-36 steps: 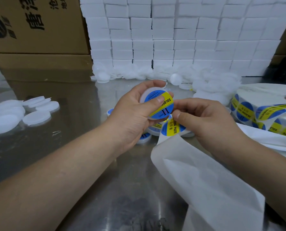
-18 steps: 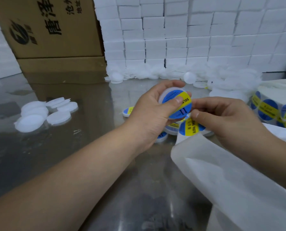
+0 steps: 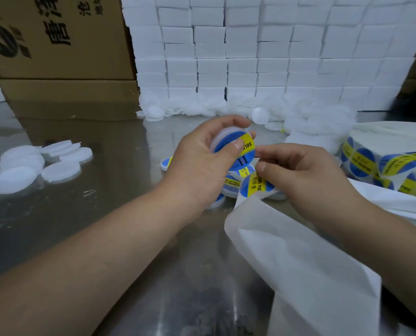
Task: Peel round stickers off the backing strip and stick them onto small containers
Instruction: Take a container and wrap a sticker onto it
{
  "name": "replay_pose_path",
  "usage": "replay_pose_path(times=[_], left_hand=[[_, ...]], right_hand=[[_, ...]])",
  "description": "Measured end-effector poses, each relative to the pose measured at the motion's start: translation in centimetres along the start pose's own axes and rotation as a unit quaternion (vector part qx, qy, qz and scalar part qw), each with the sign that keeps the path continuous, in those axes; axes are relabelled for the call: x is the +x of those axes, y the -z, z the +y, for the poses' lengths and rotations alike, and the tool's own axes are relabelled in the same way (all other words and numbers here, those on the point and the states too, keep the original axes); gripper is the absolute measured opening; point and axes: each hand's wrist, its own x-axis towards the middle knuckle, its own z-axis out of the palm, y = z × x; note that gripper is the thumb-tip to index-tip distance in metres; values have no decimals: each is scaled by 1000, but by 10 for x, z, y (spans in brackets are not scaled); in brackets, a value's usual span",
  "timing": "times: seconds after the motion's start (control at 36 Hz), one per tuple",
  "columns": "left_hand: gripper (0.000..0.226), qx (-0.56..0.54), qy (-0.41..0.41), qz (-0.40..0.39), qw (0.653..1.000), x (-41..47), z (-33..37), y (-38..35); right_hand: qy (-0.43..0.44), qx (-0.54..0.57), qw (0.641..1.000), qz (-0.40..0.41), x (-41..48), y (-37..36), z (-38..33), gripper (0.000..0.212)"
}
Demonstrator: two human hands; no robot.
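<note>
Left hand raised above the steel bench, fingers closed round a small round white container, thumb pressing the blue-and-yellow sticker on its face. Right hand just beside it, thumb and forefinger pinched at the backing strip, near the next sticker. Labelled containers lie beneath the hands; plain white lids well apart, far left; sticker roll at right
</note>
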Motion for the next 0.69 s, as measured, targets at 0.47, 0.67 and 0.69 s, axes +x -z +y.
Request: replay_pose_path(times=[0.47, 0.67, 0.69], left_hand=[[19, 101, 4, 14, 995, -6, -2, -4], [16, 175, -2, 0, 985, -4, -7, -1], [16, 204, -15, 6, 979, -2, -7, 0]], right_hand=[[46, -67, 996, 30, 3, 2, 11, 28], [58, -128, 989, 37, 5, 2, 14, 39], [56, -126, 990, 39, 5, 1, 14, 39]])
